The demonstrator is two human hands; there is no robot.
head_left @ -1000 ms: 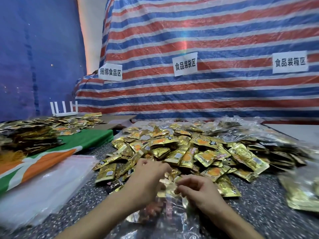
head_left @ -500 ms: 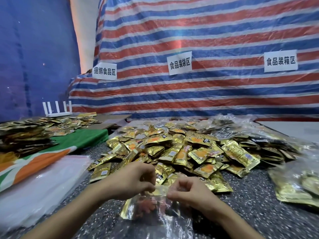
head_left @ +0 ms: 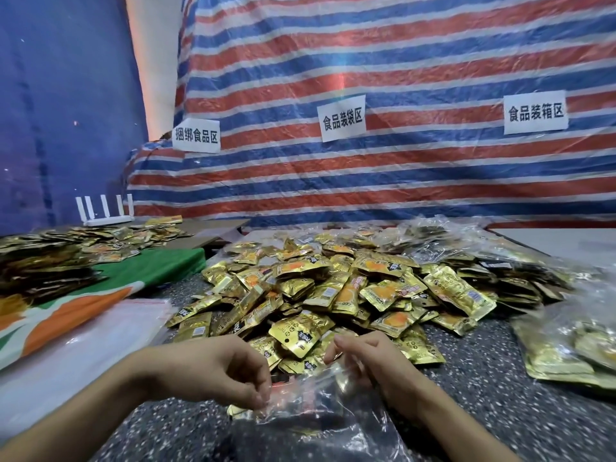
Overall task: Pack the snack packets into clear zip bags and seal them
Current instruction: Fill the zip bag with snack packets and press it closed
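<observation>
Item 1: clear zip bag, lying on the speckled tabletop at the near edge of the view, between the two hands and just in front of the loose heap. Gold shapes show through the film, blurred; their count cannot be told.

Item 2: left hand, forearm entering from the lower left. Fingers curled, thumb and fingertips together, pinching the bag's left edge.

Item 3: right hand, forearm entering from the lower right. Fingers bent and resting at the bag's far right corner; whether they pinch the film or only touch it cannot be told, as the area is blurred.

Item 4: snack packets, gold foil with orange print, a broad loose heap mid-table, its near edge touching the bag.

Item 5: filled bags, clear and holding gold packets, piled at the right of the table.

Item 6: empty bags, a flat translucent stack at the left.

Item 7: cloth, green, orange and white, beyond that stack, carrying a second heap of gold packets.

Item 8: router, white, antennas upright, far left rear.

Item 9: striped tarp in red, blue and white as backdrop, bearing three paper labels with Chinese text.
</observation>
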